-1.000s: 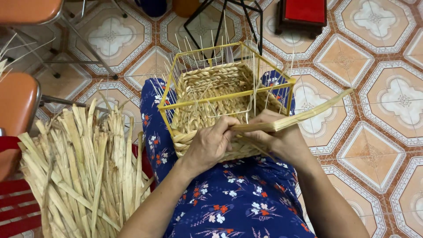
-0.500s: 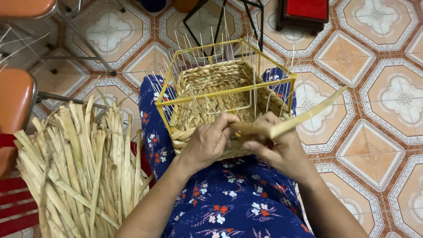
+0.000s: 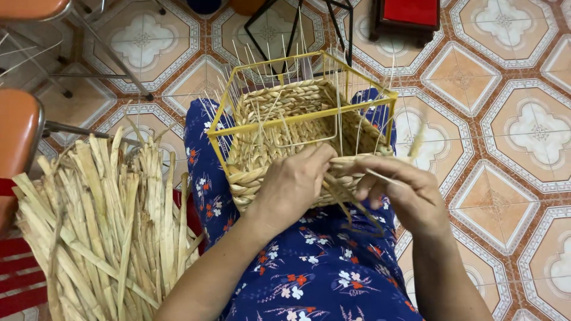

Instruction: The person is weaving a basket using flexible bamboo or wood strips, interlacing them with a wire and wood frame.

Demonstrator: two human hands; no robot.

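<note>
Floor is patterned tile all around the half-woven basket in its yellow wire frame, which is sitting on your lap; a big pile of dried straw strips is lying just left of it. Your left hand is pressing closed on the basket's braided near wall. Your right hand is pinching a thin strand narrowly, so it's probably risking a kink or snag on the upright stakes.

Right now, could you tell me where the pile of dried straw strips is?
In the head view the straw pile lies at the lower left, beside the person's left leg, left of the basket on the lap and below the orange chair.
</note>
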